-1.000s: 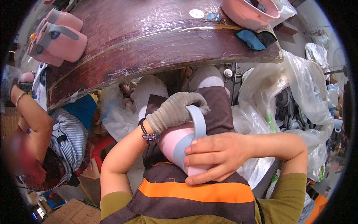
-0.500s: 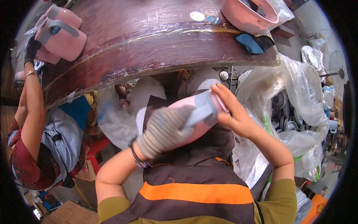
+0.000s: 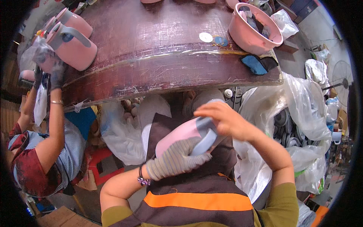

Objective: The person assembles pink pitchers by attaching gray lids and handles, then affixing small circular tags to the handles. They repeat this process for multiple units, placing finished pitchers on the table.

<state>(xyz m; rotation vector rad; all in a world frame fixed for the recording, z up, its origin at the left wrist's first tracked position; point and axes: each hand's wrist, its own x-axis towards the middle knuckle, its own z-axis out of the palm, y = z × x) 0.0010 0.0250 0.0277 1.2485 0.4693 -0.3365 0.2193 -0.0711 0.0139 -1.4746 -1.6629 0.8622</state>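
Over my lap lies a pink jug (image 3: 176, 138) with a grey collar and a pale grey handle (image 3: 205, 143), tilted so its top points up and right. My left hand (image 3: 174, 159), in a striped grey knit glove, is closed around the jug's body beside the handle. My bare right hand (image 3: 227, 121), slightly blurred, curls over the jug's top end at the collar. It hides the mouth, so I cannot see whether a lid is there. A dark apron (image 3: 196, 172) with an orange band covers my lap beneath the jug.
Ahead is a dark red table (image 3: 151, 49). Pink jugs (image 3: 77, 53) stand at its left, by a co-worker's gloved hands (image 3: 56, 73) and clear plastic. A pink tub (image 3: 231, 32) holds parts at the right. A plastic bag (image 3: 302, 102) of grey round parts stands right of me.
The jug's top has come lower, and my right hand has shifted from its side to over its top end. My view has tilted upward. The co-worker's hands now hold clear plastic.
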